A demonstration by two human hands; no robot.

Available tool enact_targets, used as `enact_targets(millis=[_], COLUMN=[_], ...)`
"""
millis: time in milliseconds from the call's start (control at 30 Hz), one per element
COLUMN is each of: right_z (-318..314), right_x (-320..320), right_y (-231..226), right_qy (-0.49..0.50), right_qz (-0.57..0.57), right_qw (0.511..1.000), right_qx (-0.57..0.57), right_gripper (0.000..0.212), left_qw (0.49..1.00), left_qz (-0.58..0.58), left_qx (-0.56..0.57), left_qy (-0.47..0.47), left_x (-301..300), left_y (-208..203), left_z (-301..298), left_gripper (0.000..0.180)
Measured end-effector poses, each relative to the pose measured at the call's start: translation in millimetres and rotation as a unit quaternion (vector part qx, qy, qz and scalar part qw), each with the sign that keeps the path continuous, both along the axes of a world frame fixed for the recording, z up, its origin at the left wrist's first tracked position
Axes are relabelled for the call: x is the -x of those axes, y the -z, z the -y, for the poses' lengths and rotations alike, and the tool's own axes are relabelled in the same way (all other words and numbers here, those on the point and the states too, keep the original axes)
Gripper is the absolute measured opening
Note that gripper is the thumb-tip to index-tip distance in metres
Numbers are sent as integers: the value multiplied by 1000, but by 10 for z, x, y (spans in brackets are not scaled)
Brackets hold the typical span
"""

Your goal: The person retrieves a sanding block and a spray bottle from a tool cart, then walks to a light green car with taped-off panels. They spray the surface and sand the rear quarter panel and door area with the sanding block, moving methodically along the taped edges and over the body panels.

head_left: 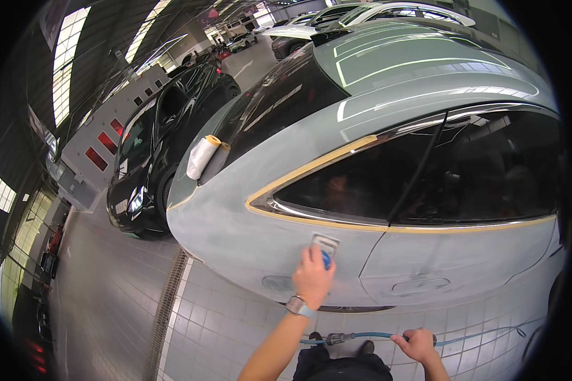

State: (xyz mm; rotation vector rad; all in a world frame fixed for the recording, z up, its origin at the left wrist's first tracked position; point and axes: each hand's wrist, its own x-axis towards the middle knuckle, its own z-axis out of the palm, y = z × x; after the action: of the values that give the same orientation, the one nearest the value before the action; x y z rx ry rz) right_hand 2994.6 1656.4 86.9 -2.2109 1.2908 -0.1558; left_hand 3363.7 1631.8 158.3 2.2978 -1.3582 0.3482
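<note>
My left hand (313, 277), with a watch on its wrist, is closed around a blue-and-grey sanding block (326, 259) held to the car's rear side panel. The rectangular pad lies near the panel, below the window's rear corner; the fingers partly cover it. The car body (235, 216) is dull grey-green with pale, hazy sanded patches. Lower right, away from the panel, my right hand (415, 345) grips a blue hose (368, 334). A grey coupling (340, 339) sits on the hose to the left of that hand.
Yellow masking tape (311, 167) edges the dark side window (362, 184). A roll of masking film (203, 156) rests at the car's rear. A black car (165, 140) stands to the left. A floor grate (165, 311) crosses the tiles. More hose (489, 332) trails right.
</note>
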Motion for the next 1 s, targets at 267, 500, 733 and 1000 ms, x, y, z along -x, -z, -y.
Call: enact_targets(millis=[267,500,733,1000], right_z=[-10,-203,-447,-571], right_x=[-768,-1911,-2978,-3421], right_y=[61,-10,-178,-404], right_qy=[-52,-112,-182,-253], right_qz=[17,55,110,114], right_qw=[998,992,975,949], right_qx=[-8,-30,-58,-153], right_gripper=[68,62,62,67], left_qw=[992,987,988,997], left_qz=[-25,-43,-39,41], left_qx=[78,70,61,42], left_qy=[-96,-141,-137,44], left_x=[-1467,-2959,-4358,-4099], left_y=[-100,-126,-231,-365], left_z=[-411,-835,-1149,-1104], left_gripper=[56,62,59,54])
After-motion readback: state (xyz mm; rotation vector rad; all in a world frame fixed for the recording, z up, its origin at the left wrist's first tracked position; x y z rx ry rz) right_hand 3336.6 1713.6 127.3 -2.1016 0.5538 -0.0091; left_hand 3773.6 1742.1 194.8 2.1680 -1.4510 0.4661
